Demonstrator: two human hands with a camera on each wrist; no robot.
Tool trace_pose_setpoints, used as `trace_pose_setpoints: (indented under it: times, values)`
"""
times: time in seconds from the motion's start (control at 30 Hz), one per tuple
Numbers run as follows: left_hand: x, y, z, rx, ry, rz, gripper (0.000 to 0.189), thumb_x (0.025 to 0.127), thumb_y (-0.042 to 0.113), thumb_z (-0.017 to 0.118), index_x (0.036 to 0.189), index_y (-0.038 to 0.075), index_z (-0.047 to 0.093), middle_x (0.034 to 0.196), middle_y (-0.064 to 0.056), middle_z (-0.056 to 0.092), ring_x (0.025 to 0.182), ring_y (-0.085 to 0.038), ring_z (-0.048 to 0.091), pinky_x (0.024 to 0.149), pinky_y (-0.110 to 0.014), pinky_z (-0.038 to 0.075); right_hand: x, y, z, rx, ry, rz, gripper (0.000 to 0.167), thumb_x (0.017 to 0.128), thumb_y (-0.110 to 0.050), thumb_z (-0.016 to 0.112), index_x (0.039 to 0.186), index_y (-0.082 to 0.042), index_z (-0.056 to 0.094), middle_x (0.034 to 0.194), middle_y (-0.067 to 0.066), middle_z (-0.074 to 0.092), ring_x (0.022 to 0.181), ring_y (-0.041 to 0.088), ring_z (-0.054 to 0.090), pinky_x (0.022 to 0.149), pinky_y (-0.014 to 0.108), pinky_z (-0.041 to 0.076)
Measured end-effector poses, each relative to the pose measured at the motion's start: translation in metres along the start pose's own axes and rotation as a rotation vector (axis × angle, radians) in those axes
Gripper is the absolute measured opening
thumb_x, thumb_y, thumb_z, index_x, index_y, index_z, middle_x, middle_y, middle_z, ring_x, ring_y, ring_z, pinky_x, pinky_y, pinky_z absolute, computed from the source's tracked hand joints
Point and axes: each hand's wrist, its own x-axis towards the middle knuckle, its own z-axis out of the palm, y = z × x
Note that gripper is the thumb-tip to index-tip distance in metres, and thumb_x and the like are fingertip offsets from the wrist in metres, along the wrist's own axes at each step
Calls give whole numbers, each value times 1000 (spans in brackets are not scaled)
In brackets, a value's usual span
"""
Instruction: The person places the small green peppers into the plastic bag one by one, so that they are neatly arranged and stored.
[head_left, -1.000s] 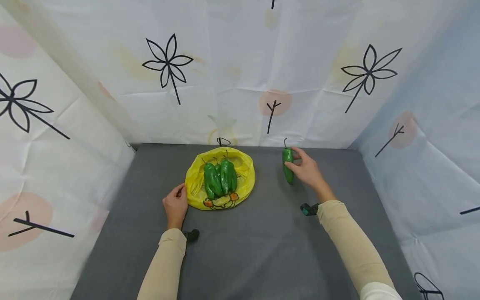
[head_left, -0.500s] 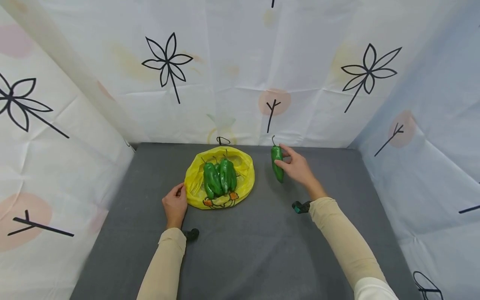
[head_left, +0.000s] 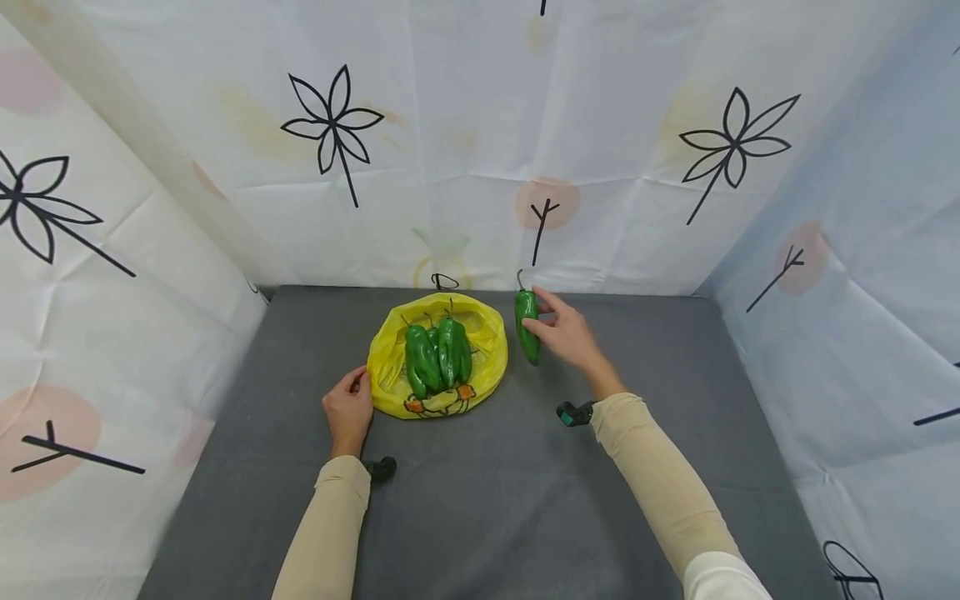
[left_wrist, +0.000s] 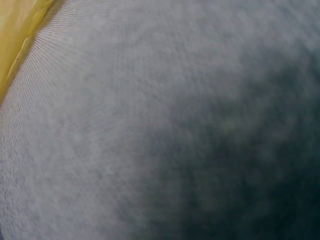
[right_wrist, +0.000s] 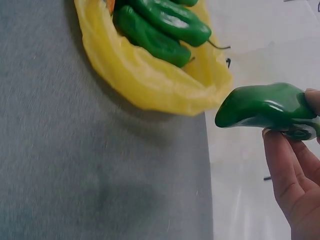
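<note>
My right hand (head_left: 564, 335) pinches a glossy green chili pepper (head_left: 527, 325) between thumb and fingers, its thin stem pointing up. In the right wrist view the pepper (right_wrist: 267, 106) is held above the table, just outside the bag's rim. A yellow plastic bag (head_left: 491, 367) with its rim rolled open sits left of it, several green peppers (head_left: 438, 354) lying inside with their stems toward the back. At the bag's left rim, my left hand (head_left: 349, 410) grips the edge with curled fingers. Only a corner of the yellow bag (left_wrist: 15, 45) shows in the left wrist view.
A dark grey cloth covers the table (head_left: 480, 508). White fabric walls (head_left: 465, 150) printed with black flowers and twigs rise at the back and both sides. Small dark cameras sit at both wrists.
My right hand has moved left with the green chili pepper, bringing it close to the bag's right rim. The left hand and the bag have stayed in place.
</note>
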Motion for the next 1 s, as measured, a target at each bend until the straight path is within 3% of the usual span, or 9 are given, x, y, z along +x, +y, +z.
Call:
trace_pose_setpoints:
  times: [0.57, 1.0]
  values:
    - [1, -1, 2, 21, -3, -22, 24, 100, 22, 67, 114, 7, 79, 97, -15, 78, 78, -22, 65, 67, -9, 42, 7, -20, 38, 40, -38, -44, 64, 100, -33, 65, 158, -31, 37, 139, 11, 61, 109, 29, 70, 79, 42, 61]
    - [1, -1, 0, 15, -11, -31, 25, 101, 21, 66, 116, 6, 78, 100, -17, 78, 80, -26, 67, 66, 0, 36, 14, -39, 65, 60, -93, -74, 65, 100, -30, 66, 159, -30, 38, 143, 14, 59, 115, 32, 68, 80, 41, 59]
